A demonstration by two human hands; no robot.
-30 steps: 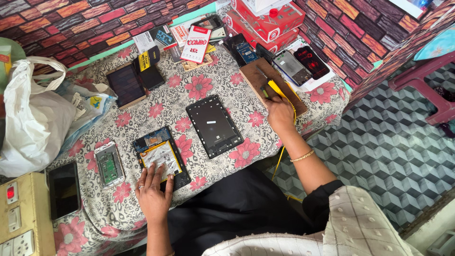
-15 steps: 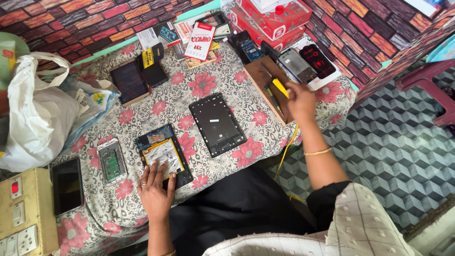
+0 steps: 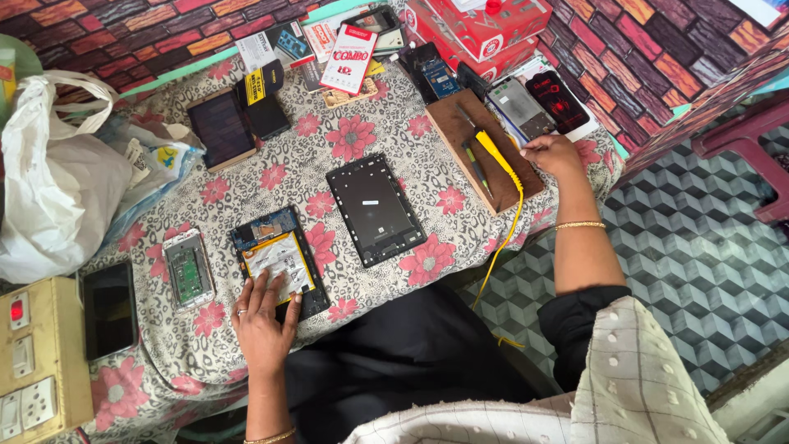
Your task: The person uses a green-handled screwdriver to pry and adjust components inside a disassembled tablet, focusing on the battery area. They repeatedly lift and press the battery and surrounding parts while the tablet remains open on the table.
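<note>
My left hand (image 3: pixel 265 316) lies flat, fingers apart, on the near end of an opened tablet (image 3: pixel 275 255) whose battery and blue board are exposed. To its right a black tablet back panel (image 3: pixel 376 210) rests on the floral cloth. My right hand (image 3: pixel 552 154) is at the table's right side, fingers curled down beside the right edge of a wooden board (image 3: pixel 456 123). A yellow-handled tool (image 3: pixel 496 154) lies on that board, its yellow cable hanging over the table edge. Whether the right hand holds anything is hidden.
An opened small phone (image 3: pixel 189 270), a black phone (image 3: pixel 109 308) and a switchboard (image 3: pixel 33 362) sit at the left. A white plastic bag (image 3: pixel 49 189) is behind them. Red boxes (image 3: pixel 485 29), packets, a grey phone (image 3: pixel 519 108) and a red-screened phone (image 3: pixel 557 100) crowd the back. A pink stool (image 3: pixel 740 156) stands right.
My right hand has left the yellow-handled tool on the wooden board and moved to the board's right edge. My left hand has stayed on the opened tablet.
</note>
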